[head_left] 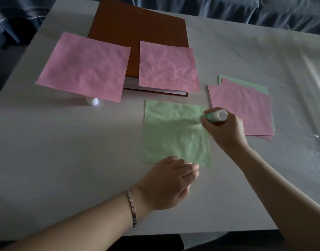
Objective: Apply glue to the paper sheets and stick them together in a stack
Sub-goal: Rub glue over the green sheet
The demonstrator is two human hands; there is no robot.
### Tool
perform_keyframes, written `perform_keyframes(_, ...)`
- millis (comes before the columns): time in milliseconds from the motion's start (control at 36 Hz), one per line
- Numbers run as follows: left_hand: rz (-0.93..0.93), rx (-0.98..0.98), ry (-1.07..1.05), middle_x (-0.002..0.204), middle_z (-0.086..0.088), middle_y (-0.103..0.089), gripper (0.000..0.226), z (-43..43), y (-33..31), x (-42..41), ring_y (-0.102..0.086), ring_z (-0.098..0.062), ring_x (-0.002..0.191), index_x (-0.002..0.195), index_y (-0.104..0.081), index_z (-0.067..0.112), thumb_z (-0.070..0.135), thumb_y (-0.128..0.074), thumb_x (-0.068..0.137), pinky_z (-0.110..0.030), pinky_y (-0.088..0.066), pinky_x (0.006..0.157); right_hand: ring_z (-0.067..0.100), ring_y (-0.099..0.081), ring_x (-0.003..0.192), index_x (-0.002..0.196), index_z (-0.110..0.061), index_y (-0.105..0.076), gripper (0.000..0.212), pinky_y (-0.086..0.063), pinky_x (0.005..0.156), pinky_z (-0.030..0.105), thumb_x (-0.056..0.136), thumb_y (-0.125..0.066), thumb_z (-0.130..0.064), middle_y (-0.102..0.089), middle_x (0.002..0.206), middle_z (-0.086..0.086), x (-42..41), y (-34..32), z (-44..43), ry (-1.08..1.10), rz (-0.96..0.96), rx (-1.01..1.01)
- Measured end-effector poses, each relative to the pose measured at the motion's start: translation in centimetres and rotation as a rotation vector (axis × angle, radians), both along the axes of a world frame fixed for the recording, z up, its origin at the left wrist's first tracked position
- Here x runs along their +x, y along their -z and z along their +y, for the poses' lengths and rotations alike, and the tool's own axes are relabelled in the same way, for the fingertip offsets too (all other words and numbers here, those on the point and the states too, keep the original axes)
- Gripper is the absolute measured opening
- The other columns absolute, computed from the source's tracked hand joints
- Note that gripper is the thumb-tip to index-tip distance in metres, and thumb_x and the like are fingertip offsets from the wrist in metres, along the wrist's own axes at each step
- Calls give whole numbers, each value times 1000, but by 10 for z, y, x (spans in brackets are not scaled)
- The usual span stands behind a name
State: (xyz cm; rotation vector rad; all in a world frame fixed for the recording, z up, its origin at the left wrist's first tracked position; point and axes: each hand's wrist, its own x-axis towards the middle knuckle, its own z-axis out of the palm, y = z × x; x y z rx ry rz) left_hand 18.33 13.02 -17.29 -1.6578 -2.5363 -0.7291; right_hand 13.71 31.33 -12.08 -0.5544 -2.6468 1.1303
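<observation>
Gluing step, centre frame: right hand (226, 132) grips green-and-white glue stick (214, 117), tip on crumpled pale-green paper sheet (171, 136); left hand (167, 184), fingers curled, pins its lower edge. Next, probably: spread glue leftward.

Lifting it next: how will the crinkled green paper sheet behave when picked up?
The crinkled green paper sheet looks thin and wrinkled, so probably floppy and light. The left hand rests on its near edge while the right hand applies the green glue stick, so it likely slides easily.
</observation>
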Motion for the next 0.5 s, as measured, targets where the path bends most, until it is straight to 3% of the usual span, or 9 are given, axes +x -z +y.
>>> perform_keyframes(111, 34, 8, -44, 114, -5, -62, 37, 2, 0, 2, -58, -20, 98, 114, -63, 8, 19, -48, 83, -32, -39, 87, 5, -53, 55, 77, -30, -65, 14, -45, 54, 16, 75, -72, -19, -64, 67, -3, 22, -10, 2, 26, 71, -128)
perform_keyframes(194, 26, 6, -110, 113, -4, -61, 41, 3, 2, 2, -57, -22, 97, 120, -61, 9, 25, -47, 85, -34, -38, 91, 2, -50, 48, 74, -33, -64, 20, -38, 48, 8, 73, -73, -15, -62, 61, -6, 48, -15, 1, -19, 21, -119)
perform_keyframes(306, 19, -39, -125, 115, -3, -59, 45, 4, 4, 2, -54, -21, 100, 123, -59, 8, 30, -47, 86, -35, -35, 94, 1, -53, 49, 74, -30, -66, 22, -40, 47, 9, 71, -74, -10, -64, 59, -6, 74, -16, -3, -101, -74, -113)
perform_keyframes(500, 32, -43, -131, 111, -1, -61, 48, 4, 5, 2, -50, -20, 100, 122, -60, 8, 35, -46, 85, -37, -33, 96, 12, -48, 46, 71, -32, -66, 20, -41, 46, 20, 69, -74, -13, -64, 59, 4, 78, -14, -8, -123, -123, -89)
